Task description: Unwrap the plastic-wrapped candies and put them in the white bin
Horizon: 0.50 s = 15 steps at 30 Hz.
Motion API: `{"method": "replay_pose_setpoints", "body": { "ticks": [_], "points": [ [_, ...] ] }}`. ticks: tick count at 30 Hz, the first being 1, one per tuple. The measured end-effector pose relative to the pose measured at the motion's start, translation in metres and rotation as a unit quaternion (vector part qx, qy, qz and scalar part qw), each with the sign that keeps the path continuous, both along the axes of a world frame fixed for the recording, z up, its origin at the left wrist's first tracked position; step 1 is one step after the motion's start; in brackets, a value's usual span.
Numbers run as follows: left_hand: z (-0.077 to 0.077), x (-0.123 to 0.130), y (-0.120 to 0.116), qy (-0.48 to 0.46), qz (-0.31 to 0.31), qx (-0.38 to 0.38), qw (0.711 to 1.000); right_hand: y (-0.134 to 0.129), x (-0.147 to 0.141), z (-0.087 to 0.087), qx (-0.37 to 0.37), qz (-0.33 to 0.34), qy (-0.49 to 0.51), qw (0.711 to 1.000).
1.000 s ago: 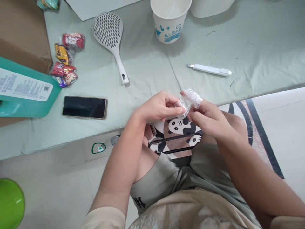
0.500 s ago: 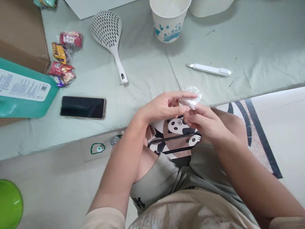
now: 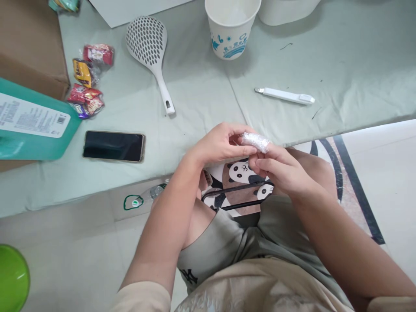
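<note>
A small crinkled clear plastic wrap (image 3: 256, 141) is between my two hands, just off the table's front edge. My left hand (image 3: 224, 144) grips its left end between thumb and fingers. My right hand (image 3: 281, 167) has its fingers curled at the wrap's right end, with the index finger against it. Beyond the hands, a white utility knife (image 3: 285, 95) lies on the green cloth. Further back stands a white paper cup (image 3: 231, 39) with blue print.
A slotted ladle (image 3: 147, 43), a phone (image 3: 113, 146), wrapped candies (image 3: 85, 97), a green bottle (image 3: 35, 121) and a cardboard box (image 3: 30, 43) are on the left. A white container (image 3: 286, 11) is behind. A green bin (image 3: 13, 277) stands lower left.
The plastic wrap has gone from a loose, rounded bunch to a longer, flatter strip. My left index finger has drawn back and bent down onto it. My right hand has barely moved.
</note>
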<state>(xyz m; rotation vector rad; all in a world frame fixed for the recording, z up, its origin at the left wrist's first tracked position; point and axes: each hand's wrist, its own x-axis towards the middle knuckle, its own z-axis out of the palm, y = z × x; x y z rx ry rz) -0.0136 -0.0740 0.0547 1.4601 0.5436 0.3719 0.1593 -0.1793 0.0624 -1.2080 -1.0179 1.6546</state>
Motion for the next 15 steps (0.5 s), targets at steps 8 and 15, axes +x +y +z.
{"method": "replay_pose_setpoints", "body": {
  "ticks": [8,15],
  "points": [
    [0.002,0.006,0.01,-0.051,0.079,0.003,0.996,0.001,0.005,0.02,0.022,-0.057,-0.053,0.997],
    [-0.01,-0.003,0.026,-0.089,0.249,-0.032,0.964,0.027,0.007,0.054,0.159,-0.129,-0.155,0.966]
  ]
}}
